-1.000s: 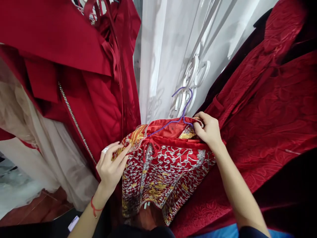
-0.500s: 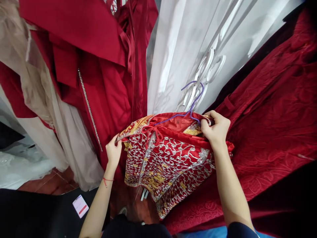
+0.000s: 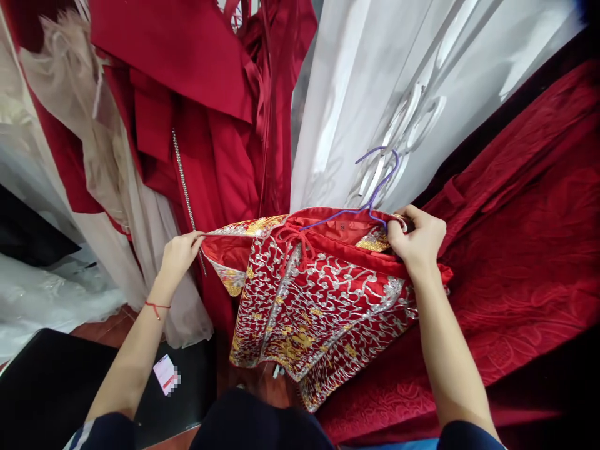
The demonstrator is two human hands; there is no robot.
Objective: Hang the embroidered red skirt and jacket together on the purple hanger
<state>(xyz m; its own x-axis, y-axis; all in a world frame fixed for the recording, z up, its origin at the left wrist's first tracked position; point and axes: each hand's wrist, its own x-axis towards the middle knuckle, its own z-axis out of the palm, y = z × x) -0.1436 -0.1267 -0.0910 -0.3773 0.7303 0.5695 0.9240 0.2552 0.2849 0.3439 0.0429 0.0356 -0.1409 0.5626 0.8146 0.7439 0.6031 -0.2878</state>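
Note:
A red jacket (image 3: 323, 312) with silver and gold embroidery hangs between my hands, its red lining showing at the neck. Inside it is a purple wire hanger (image 3: 375, 194), whose hook stands free above the collar. My left hand (image 3: 182, 253) pinches the edge of a sleeve and stretches it out to the left. At the other shoulder, my right hand (image 3: 417, 240) is closed on the cloth beside the hanger's end. A red cord bow (image 3: 295, 236) sits at the front of the neckline.
Plain red gowns (image 3: 220, 150) and a beige tulle dress (image 3: 112, 150) hang on the left. White doors with curved handles (image 3: 426, 115) stand behind. An embossed red garment (image 3: 525, 250) fills the right. A card (image 3: 165, 374) lies on a black seat (image 3: 187, 400).
My left hand has moved left and up, drawing the sleeve out so its red lining shows. My right hand keeps its hold at the shoulder. The view has shifted a little.

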